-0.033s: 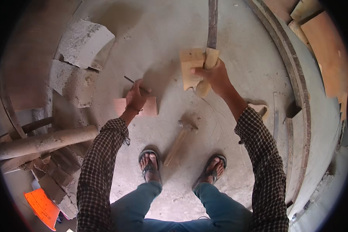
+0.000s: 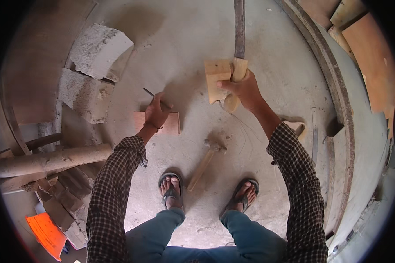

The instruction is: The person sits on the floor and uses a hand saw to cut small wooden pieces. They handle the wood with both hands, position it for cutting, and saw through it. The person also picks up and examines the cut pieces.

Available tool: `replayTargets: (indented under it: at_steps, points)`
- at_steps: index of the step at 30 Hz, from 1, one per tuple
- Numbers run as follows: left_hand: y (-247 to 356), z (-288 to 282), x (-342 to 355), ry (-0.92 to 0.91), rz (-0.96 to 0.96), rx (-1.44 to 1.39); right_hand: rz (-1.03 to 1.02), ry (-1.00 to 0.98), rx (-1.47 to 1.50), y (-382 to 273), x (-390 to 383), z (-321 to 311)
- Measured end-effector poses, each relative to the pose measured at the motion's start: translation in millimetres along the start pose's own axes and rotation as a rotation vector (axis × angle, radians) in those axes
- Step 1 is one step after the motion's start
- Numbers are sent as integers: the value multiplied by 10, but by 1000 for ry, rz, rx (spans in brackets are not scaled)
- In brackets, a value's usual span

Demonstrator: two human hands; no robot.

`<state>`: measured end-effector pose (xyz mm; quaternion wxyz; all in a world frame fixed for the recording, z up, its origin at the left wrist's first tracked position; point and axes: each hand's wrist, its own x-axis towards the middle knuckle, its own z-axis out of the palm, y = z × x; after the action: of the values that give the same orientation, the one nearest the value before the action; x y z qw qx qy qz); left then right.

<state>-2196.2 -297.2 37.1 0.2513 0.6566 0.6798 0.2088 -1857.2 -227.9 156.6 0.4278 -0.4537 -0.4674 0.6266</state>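
Observation:
My right hand [image 2: 246,91] is closed round the pale wooden handle [image 2: 240,69] of a tool with a long, dark, narrow blade [image 2: 239,33] pointing away from me. My right thumb also presses a pale wooden block [image 2: 216,78] against the handle's left side. Further left, my left hand [image 2: 156,113] pinches a thin dark rod [image 2: 148,91]; its exact kind is unclear. That hand is over a flat reddish-brown board [image 2: 173,122], partly covering it; whether they touch I cannot tell. Between my sandalled feet and the hands, a wooden-handled hammer [image 2: 200,168] lies on the concrete floor.
Rough concrete pieces [image 2: 98,50] lie at the left, with a round pole [image 2: 52,160] and stacked scrap wood nearer. An orange object [image 2: 48,234] lies at lower left. Long wooden strips [image 2: 333,74] and a light wooden handle with a hole [image 2: 296,127] are on the right.
The view has shifted slightly, with the scene sitting a little lower in it. Both hands keep the same holds.

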Motion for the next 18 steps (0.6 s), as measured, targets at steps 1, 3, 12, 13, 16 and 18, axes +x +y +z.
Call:
replayTargets:
  at_steps: [1,3,12,13,16,18]
  points:
    - [-81,42,-140,24,42,25,0,-21,-19,116,-118,46]
    - [-222,-86,-375,-26,44,107,6,-55,-12,232,-360,133]
    - [719,-1104,-657,-504,-242,458,24,-84,-36,18,-1153,307]
    - [772,-1111,-755,-365,-7,342,19,-106,-34,-5,-1186,348]
    - [1134,-985,-1019,-58,528,-19,19,-175,-63,-126,-1305,530]
    - [1576,-709,-1098,-24,641,-237,-54,-147,-125,-152,-1426,562]
